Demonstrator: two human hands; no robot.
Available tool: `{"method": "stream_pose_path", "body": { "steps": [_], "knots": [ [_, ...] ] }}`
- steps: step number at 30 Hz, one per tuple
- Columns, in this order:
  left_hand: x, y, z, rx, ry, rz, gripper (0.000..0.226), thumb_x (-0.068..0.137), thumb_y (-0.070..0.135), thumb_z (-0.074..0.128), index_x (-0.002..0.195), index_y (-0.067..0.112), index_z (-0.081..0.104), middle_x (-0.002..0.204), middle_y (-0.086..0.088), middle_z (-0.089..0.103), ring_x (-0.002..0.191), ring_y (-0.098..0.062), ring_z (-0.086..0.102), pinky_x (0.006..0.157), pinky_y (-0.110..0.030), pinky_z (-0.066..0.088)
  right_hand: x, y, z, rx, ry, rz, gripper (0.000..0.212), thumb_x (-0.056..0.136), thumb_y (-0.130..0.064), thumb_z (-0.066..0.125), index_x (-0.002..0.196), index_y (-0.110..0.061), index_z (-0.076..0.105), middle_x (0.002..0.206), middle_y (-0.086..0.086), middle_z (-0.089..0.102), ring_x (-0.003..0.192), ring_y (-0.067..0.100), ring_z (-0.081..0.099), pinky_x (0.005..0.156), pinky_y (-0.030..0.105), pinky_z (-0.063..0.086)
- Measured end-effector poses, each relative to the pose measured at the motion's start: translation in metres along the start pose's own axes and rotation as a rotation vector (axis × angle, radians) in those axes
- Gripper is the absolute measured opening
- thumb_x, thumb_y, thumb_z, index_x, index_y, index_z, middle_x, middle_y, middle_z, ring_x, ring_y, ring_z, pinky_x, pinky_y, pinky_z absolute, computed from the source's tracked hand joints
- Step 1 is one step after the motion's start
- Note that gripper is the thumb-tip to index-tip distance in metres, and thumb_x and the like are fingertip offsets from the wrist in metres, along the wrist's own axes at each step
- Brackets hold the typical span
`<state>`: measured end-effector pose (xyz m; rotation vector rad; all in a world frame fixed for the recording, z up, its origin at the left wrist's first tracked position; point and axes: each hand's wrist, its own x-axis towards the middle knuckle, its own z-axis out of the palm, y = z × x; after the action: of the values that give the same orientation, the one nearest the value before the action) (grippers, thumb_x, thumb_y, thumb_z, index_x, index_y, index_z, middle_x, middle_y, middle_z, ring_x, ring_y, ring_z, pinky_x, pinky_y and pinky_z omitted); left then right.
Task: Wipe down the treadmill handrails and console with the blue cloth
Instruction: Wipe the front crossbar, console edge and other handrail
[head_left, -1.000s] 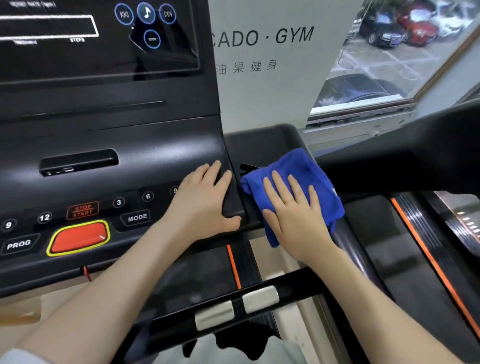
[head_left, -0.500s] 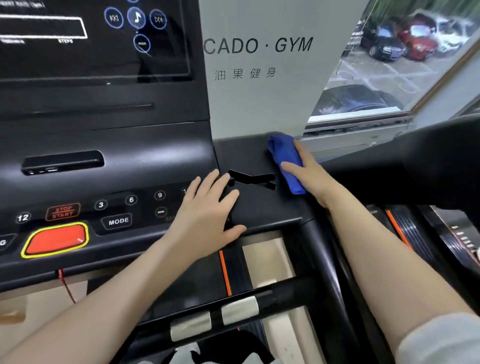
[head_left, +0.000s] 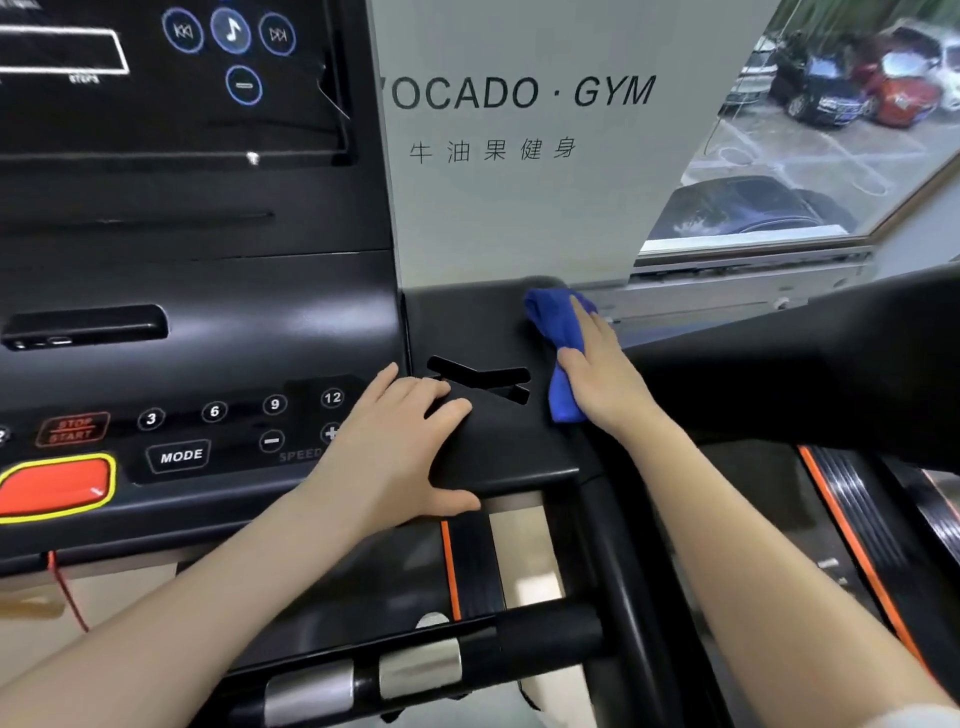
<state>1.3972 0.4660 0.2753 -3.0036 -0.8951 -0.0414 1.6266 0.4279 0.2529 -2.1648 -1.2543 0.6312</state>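
The blue cloth (head_left: 558, 332) lies bunched on the far right edge of the black treadmill console (head_left: 218, 291). My right hand (head_left: 602, 374) presses on it with straight fingers, covering its right side. My left hand (head_left: 400, 447) rests flat on the console's right wing (head_left: 498, 441), beside the speed buttons, thumb over the front edge. The right handrail (head_left: 623, 545) runs down from that corner towards me. A crossbar with two silver grip sensors (head_left: 363, 680) spans the bottom.
The console carries a dark screen (head_left: 156, 78), a red stop button (head_left: 52, 488) and numbered keys. A red safety cord (head_left: 65, 592) hangs under it. Another treadmill's black arm (head_left: 831, 364) stands close on the right. A gym sign and a window are behind.
My right hand carried the cloth from the wing's near right part up to its far right corner and bunched it. My left hand stayed on the console. The view shifted slightly left.
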Motion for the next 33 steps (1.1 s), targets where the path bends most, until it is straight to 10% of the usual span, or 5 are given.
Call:
{"method": "stream_pose_path", "body": {
  "steps": [10,17,20,28,33],
  "knots": [
    [-0.007,0.006,-0.001,-0.087,-0.033,-0.019,0.088,0.075,0.063,0.056,0.145,0.02,0.025,0.153,-0.007,0.024,0.142,-0.02,0.019,0.116,-0.035,-0.004,-0.053,-0.008,0.003,-0.383,-0.035,-0.189,0.046,0.099,-0.033,0.035,0.144,-0.034,0.027,0.159,0.002,0.004,0.145,0.024,-0.001,0.116,0.033,0.002],
    [-0.008,0.005,-0.002,-0.035,-0.09,-0.007,0.089,0.077,0.067,0.048,0.146,0.02,0.02,0.154,-0.008,0.021,0.142,-0.02,0.016,0.116,-0.039,-0.004,-0.152,0.003,0.018,-0.586,0.067,-0.214,0.052,0.089,-0.045,0.029,0.138,-0.036,0.039,0.146,0.007,0.041,0.134,0.037,0.036,0.098,0.051,0.04],
    [-0.011,0.004,0.001,-0.056,-0.051,-0.009,0.086,0.077,0.065,0.049,0.145,0.018,0.025,0.153,-0.01,0.025,0.142,-0.021,0.018,0.115,-0.044,-0.004,-0.136,-0.007,0.016,-0.659,0.02,-0.162,0.064,0.082,-0.054,0.009,0.142,-0.043,0.027,0.155,0.0,0.023,0.142,0.03,0.02,0.106,0.048,0.033],
    [-0.043,0.036,0.012,0.047,0.178,0.189,0.044,0.063,0.015,0.076,0.103,0.0,0.065,0.11,-0.022,0.064,0.108,-0.04,0.058,0.095,-0.05,0.044,-0.133,-0.014,0.032,-0.681,0.114,-0.053,0.048,0.098,-0.044,0.026,0.146,-0.04,0.019,0.158,0.001,0.01,0.144,0.028,0.009,0.108,0.048,0.024],
    [-0.091,0.071,0.017,-0.199,0.0,0.208,0.049,0.085,0.05,0.052,0.118,0.013,0.054,0.114,-0.007,0.058,0.101,-0.03,0.058,0.076,-0.037,0.046,-0.217,0.009,0.035,-0.737,0.168,-0.114,0.062,0.085,-0.049,0.014,0.13,-0.031,0.053,0.153,0.005,0.03,0.138,0.034,0.03,0.097,0.049,0.036]
  ]
}}
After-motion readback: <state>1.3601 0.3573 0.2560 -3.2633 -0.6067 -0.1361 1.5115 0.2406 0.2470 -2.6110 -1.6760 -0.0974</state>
